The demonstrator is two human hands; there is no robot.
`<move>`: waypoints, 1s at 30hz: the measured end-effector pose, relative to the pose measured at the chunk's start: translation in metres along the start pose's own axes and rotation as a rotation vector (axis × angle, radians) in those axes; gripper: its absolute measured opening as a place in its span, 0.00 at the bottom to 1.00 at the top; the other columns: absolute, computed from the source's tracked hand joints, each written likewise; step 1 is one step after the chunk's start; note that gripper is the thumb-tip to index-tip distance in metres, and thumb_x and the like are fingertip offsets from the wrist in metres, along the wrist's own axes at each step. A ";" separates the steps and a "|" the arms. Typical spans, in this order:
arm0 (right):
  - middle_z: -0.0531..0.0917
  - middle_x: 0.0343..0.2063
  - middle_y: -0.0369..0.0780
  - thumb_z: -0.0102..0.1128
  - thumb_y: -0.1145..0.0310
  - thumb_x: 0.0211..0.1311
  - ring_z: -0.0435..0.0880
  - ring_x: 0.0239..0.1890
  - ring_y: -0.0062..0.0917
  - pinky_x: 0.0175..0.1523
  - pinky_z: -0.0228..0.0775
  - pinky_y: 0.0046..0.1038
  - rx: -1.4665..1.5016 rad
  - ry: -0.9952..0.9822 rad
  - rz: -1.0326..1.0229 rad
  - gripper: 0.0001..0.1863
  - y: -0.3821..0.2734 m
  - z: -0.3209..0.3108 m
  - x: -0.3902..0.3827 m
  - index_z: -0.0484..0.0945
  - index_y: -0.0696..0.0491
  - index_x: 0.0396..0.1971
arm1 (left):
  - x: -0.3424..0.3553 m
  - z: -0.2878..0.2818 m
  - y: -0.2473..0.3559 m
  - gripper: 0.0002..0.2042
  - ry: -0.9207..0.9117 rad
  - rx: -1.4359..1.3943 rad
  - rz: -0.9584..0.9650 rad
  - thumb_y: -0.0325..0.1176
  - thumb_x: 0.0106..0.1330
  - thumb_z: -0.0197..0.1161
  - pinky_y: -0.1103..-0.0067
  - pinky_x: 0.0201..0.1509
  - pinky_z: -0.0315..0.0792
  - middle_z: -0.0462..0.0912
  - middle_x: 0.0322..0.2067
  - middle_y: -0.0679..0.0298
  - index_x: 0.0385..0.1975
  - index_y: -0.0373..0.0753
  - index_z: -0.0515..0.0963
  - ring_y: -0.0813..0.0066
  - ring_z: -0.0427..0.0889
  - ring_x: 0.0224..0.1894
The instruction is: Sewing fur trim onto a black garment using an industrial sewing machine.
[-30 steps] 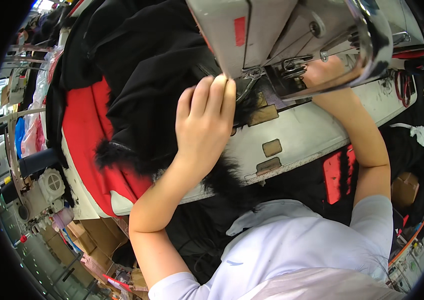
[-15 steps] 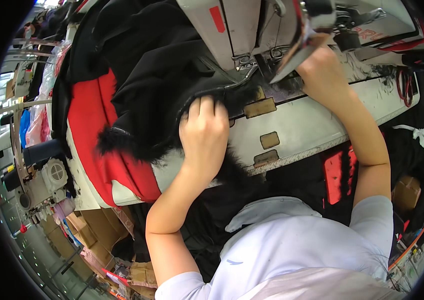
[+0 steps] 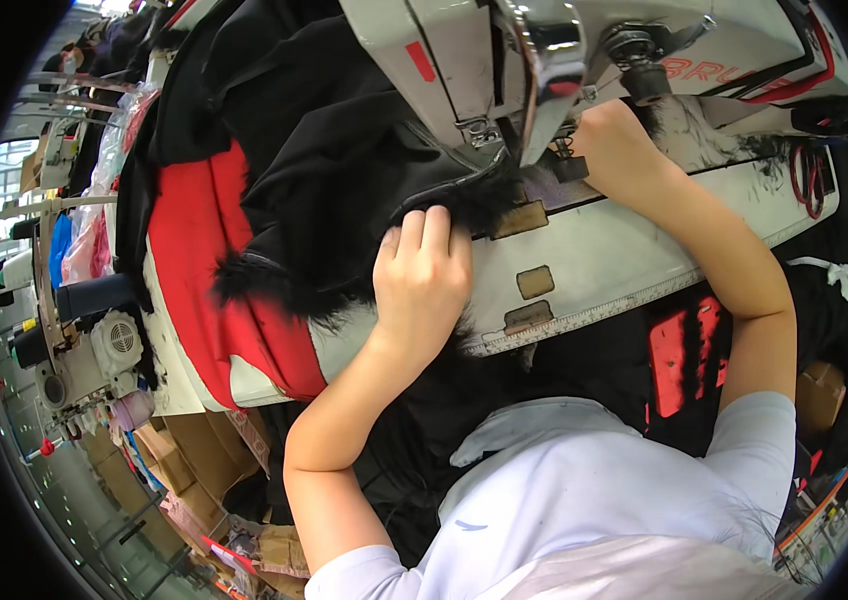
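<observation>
Left grip [image 3: 424, 285], head view: fingers bent onto black garment [image 3: 334, 175] at its fur trim [image 3: 274, 280]; thumb hidden, can't tell if pinching. Right grip [image 3: 622, 150] is part-hidden behind sewing machine [image 3: 394, 50] fittings, closure unclear. Garment lies on white surface [image 3: 614, 270], edge running up to machine. Poss. risks: long fur strays into seam; uneven pull skews it; fingers nr machine get nicked. Red cloth [image 3: 189, 250] alongside might drag; shiny metal part [image 3: 554, 45] blocks R-side view.

I see matt black cloth [image 3: 319, 190] edged with shaggy fur [image 3: 247, 280], smooth red fabric [image 3: 196, 235], a smooth-painted sewing machine [image 3: 436, 75] with a glossy metal guard [image 3: 550, 65], and matt cardboard [image 3: 212, 445].
</observation>
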State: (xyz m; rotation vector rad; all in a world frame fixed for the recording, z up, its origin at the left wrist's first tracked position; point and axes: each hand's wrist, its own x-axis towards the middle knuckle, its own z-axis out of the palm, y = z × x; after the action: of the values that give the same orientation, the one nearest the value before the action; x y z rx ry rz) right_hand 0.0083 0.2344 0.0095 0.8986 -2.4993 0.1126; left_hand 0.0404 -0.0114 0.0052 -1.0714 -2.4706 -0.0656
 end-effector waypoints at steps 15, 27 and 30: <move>0.73 0.21 0.36 0.59 0.71 0.43 0.77 0.30 0.29 0.39 0.71 0.29 0.143 0.048 0.071 0.03 -0.001 0.014 -0.008 0.79 0.51 0.22 | 0.024 0.017 -0.023 0.15 0.056 -0.074 0.091 0.29 0.54 0.60 0.81 0.38 0.62 0.77 0.41 0.73 0.43 0.42 0.79 0.78 0.73 0.36; 0.75 0.24 0.36 0.58 0.71 0.44 0.78 0.32 0.29 0.39 0.72 0.29 0.063 -0.036 -0.017 0.05 0.001 -0.005 -0.008 0.79 0.52 0.25 | 0.025 0.013 -0.042 0.16 0.076 -0.032 0.289 0.29 0.54 0.60 0.82 0.38 0.61 0.78 0.42 0.74 0.44 0.42 0.82 0.81 0.70 0.31; 0.75 0.25 0.36 0.58 0.71 0.44 0.78 0.32 0.29 0.38 0.72 0.29 0.037 -0.027 -0.004 0.04 0.002 -0.001 -0.010 0.78 0.52 0.23 | 0.025 0.016 -0.046 0.18 0.050 -0.038 0.298 0.29 0.53 0.60 0.82 0.40 0.60 0.77 0.43 0.75 0.46 0.43 0.81 0.81 0.70 0.33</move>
State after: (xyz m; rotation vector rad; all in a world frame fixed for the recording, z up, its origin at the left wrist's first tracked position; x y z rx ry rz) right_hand 0.0147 0.2418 0.0057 0.9257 -2.5273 0.1465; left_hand -0.0133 -0.0223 0.0069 -1.4244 -2.2477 -0.0468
